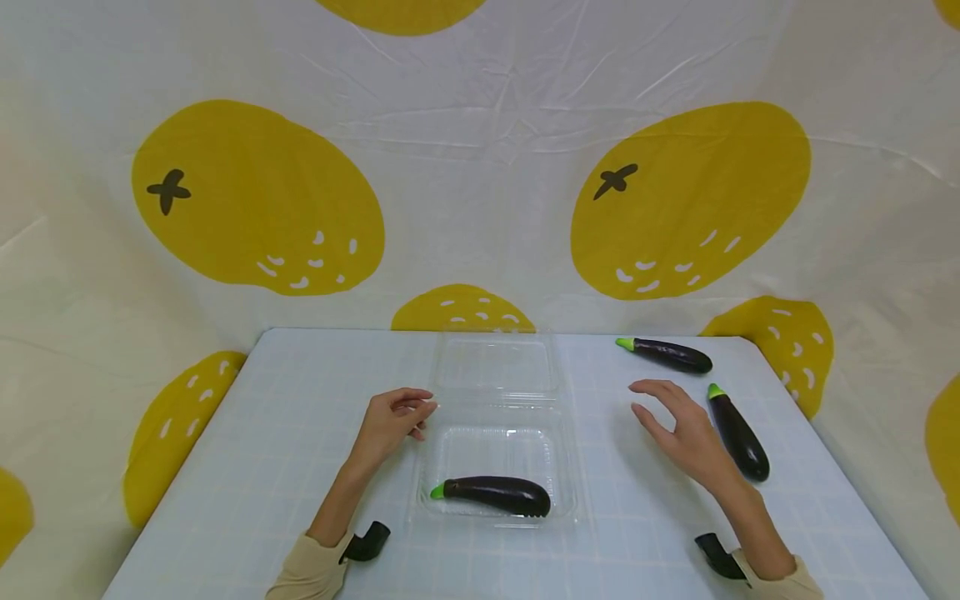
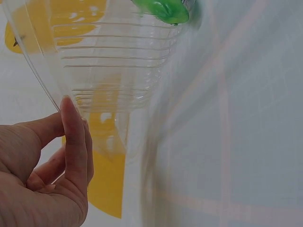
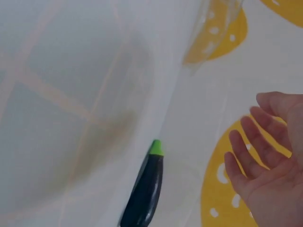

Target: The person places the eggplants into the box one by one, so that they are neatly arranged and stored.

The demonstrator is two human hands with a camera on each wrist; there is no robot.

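Observation:
A clear plastic clamshell container (image 1: 480, 454) lies with its lid (image 1: 495, 367) folded back toward the far edge. Inside its base, near the front wall, rests a dark eggplant (image 1: 498, 496) with a green stem end, which also shows at the top of the left wrist view. My left hand (image 1: 393, 423) pinches the container's left rim between thumb and fingertips (image 2: 68, 106). Over the right side of the table, my right hand (image 1: 686, 437) hovers with fingers spread and nothing in them. A second eggplant (image 1: 738, 433) lies just right of that hand, and a third eggplant (image 1: 667, 355) lies beyond it.
The white table (image 1: 247, 467) has a faint plaid pattern. Behind and around it hangs a pale cloth (image 1: 480, 208) with large yellow fruit prints. Each wrist carries a black strap-on device, such as the left wrist's mount (image 1: 367, 542).

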